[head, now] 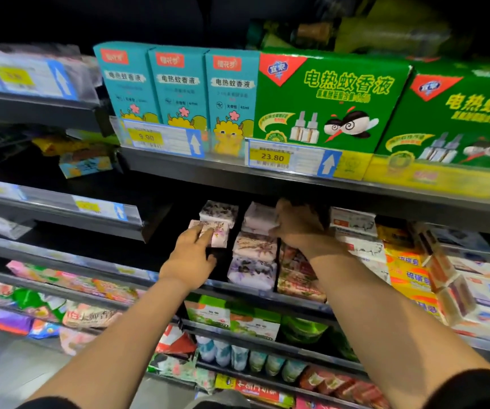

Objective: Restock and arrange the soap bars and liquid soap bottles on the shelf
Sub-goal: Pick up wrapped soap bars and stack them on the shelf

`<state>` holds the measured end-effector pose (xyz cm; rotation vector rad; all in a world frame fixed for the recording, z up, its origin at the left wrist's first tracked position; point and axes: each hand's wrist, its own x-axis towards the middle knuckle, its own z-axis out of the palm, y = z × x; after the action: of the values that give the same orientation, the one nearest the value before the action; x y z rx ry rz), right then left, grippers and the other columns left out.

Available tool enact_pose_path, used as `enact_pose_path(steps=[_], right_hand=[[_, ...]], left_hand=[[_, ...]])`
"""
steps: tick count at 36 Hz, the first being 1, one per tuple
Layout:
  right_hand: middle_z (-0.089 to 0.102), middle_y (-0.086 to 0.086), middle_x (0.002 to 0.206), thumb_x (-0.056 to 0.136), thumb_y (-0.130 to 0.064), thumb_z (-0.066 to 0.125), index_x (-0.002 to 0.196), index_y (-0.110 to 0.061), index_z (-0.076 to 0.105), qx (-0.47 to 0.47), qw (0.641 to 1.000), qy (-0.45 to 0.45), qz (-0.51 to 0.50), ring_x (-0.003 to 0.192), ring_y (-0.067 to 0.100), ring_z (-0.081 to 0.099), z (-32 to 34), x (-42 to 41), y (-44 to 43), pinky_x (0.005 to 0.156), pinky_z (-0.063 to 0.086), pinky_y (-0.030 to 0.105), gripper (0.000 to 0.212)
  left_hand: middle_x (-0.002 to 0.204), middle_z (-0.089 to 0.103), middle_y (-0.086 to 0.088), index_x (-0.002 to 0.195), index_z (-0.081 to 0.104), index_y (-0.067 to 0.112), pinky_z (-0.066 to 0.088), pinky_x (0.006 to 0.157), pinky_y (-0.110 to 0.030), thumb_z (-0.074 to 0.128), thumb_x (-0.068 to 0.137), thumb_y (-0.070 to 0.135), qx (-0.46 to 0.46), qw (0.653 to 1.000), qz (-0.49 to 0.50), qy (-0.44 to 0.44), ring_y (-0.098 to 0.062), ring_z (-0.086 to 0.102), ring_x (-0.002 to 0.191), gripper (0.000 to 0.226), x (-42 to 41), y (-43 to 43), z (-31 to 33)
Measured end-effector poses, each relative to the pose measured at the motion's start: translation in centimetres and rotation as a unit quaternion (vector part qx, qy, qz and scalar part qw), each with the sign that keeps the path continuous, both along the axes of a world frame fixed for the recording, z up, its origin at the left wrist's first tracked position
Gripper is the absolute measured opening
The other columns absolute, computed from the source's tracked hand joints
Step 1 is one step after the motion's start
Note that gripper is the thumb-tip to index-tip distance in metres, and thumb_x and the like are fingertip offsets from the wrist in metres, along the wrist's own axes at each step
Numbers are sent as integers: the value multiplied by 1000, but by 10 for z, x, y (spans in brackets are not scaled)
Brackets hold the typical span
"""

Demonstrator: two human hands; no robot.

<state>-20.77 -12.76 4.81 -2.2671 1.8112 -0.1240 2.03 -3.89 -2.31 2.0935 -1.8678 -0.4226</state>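
Paper-wrapped soap bars lie in rows on the middle shelf [238,286]. My left hand [192,250] grips a pink floral soap bar [218,233] at the front of the left row, in front of a white and purple bar [218,211]. My right hand [295,224] reaches deeper into the shelf and holds the top pale pink soap bar [257,216] of the middle stack. Below that bar sit a floral bar [255,246] and a purple-flowered bar [251,273]. A red and pink soap stack [298,278] stands right of my right wrist.
Teal boxes [179,87] and green boxes [326,101] fill the shelf above, with price tags [272,157] on its edge. White boxed soaps [353,222] and orange packs [409,276] stand to the right. Bagged goods and small bottles [238,354] occupy the lower shelves.
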Motion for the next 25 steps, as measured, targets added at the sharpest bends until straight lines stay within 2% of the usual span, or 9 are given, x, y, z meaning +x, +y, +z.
enact_pose_path(steps=[3,6,9,11,14,17,20,22,25], right_hand=[[48,16,144,76,-45,80,141,-16,42,4,999,30,-15,133,38,41,4,2,5,107,38,47,81],[52,13,139,77,-43,79,139,-19,47,5,998,62,-17,130,36,45,9,5,10,106,40,46,73],[62,10,126,76,-43,78,126,-17,57,-7,999,31,-7,118,31,58,15,7,16,88,49,34,60],[67,9,117,75,-42,77,118,-16,60,-5,1000,-3,0,108,28,64,18,6,23,74,47,26,53],[68,8,109,78,-42,73,114,-15,58,2,999,-39,10,100,28,66,22,3,36,67,42,24,47],[64,8,119,79,-47,72,125,-16,56,22,997,-69,2,108,27,62,25,-2,50,74,45,24,57],[63,0,124,79,-51,72,132,-26,55,40,991,-126,-27,111,22,60,27,-9,71,77,42,20,61],[63,-6,112,78,-47,74,126,-32,60,40,975,-213,-48,98,14,58,26,-14,87,73,41,19,52],[62,-10,109,81,-41,74,118,-34,64,61,944,-320,-61,91,8,57,21,-23,101,64,43,19,39]], left_hand=[[165,14,-4,156,28,24,23,120,-34,57,98,29,2,1000,0,13,-24,10,151,65,-1,0,2],[165,13,-4,156,30,22,20,120,-31,57,98,30,18,1000,-14,14,-24,9,152,64,1,-1,5],[165,17,-5,150,43,20,24,120,-34,52,100,37,14,999,-38,-31,-25,11,152,54,2,6,-1],[159,31,-5,136,60,20,36,114,-36,41,100,42,-19,996,-55,-70,-27,25,148,46,4,15,-10],[129,63,-8,106,75,17,55,92,-45,33,97,43,-107,987,-84,-88,-36,57,124,51,6,28,-19],[103,72,-3,93,77,16,57,82,-39,34,97,38,-170,975,-108,-98,-29,69,97,48,5,44,-17],[110,70,9,110,72,25,43,100,-41,25,96,51,-113,984,-110,-78,-18,64,105,56,0,58,-10],[123,65,11,126,64,30,31,111,-38,24,92,59,-90,989,-103,-56,-14,56,117,60,-2,65,-8],[140,51,13,142,50,31,34,104,-18,47,99,53,-109,989,-96,34,-9,44,129,48,-10,70,3]])
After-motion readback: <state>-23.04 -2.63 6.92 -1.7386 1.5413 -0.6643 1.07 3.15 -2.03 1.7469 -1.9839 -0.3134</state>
